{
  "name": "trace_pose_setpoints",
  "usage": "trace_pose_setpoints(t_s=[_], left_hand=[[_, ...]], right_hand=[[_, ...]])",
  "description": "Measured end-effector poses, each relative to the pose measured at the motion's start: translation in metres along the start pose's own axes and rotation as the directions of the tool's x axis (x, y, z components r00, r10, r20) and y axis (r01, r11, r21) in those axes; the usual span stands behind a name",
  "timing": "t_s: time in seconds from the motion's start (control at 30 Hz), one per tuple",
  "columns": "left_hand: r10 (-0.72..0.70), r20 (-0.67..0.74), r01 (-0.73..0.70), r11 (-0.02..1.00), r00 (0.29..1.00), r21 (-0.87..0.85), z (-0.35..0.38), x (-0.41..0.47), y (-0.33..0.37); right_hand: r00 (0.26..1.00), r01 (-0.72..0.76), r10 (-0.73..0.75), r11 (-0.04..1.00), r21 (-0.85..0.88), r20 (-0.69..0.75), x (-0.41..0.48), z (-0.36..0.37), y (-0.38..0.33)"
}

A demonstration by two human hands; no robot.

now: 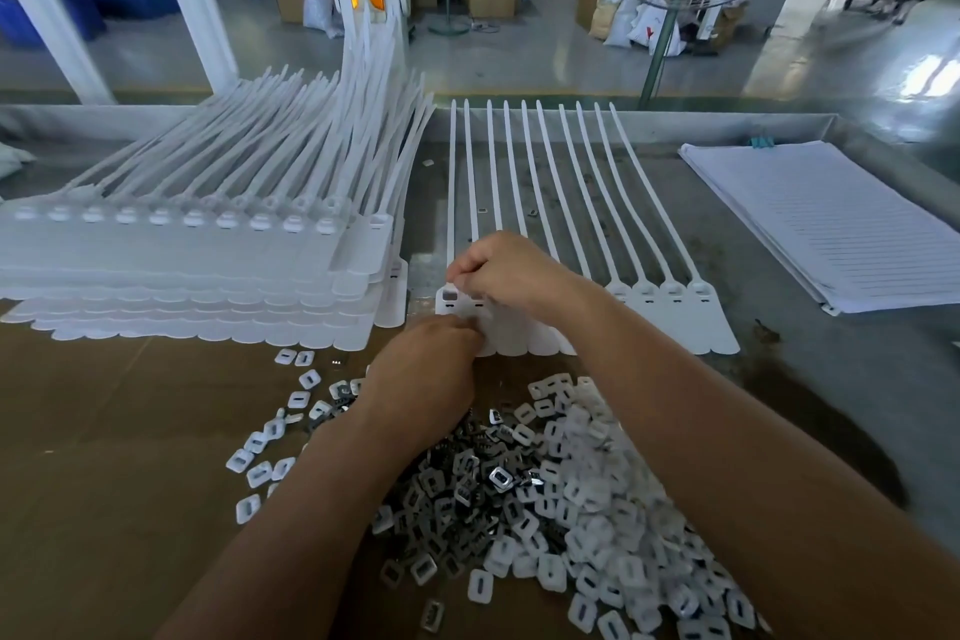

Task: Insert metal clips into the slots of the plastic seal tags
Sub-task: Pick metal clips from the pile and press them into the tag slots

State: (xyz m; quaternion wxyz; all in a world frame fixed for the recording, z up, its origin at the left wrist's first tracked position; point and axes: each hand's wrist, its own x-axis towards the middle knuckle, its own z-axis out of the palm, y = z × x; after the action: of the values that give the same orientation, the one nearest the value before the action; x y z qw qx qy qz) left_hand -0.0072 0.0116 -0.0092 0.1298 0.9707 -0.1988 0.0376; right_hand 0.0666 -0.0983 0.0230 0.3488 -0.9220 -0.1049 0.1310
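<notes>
A joined strip of white plastic seal tags (670,312) lies flat in the middle of the table, tails pointing away from me. My right hand (506,270) hovers over the strip's left end, fingers curled and pinching something small above the leftmost tag's slot (450,296); the pinched piece is hidden. My left hand (428,369) rests at the near edge of the same tags, fingers curled under, and what it holds cannot be seen. A heap of dark metal clips (467,489) mixed with white plastic caps (597,483) lies in front of me on brown cardboard (104,431).
A tall stack of further tag strips (197,270) fills the left side of the table. A pad of lined white paper (826,218) lies at the right. Two loose clips (482,210) lie between the tails. Beyond the table's rim stand a white frame, a fan and boxes.
</notes>
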Motion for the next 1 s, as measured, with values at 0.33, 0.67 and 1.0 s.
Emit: trace_pose_setpoints(t_s=[0.33, 0.67, 1.0], left_hand=[[0.009, 0.003, -0.009, 1.000, 1.000, -0.019, -0.003, 0.001, 0.001], [-0.021, 0.038, 0.021, 1.000, 0.999, -0.005, -0.001, 0.004, -0.001], [-0.024, 0.044, 0.024, 1.000, 0.999, 0.011, -0.002, 0.006, 0.001]], right_hand=[[0.989, 0.140, -0.133, 0.981, -0.137, 0.058, -0.078, -0.021, 0.027], [0.952, 0.269, -0.239, 0.950, -0.156, 0.190, -0.102, 0.001, 0.020], [0.939, 0.311, -0.259, 0.921, -0.236, 0.226, -0.103, 0.008, 0.021]])
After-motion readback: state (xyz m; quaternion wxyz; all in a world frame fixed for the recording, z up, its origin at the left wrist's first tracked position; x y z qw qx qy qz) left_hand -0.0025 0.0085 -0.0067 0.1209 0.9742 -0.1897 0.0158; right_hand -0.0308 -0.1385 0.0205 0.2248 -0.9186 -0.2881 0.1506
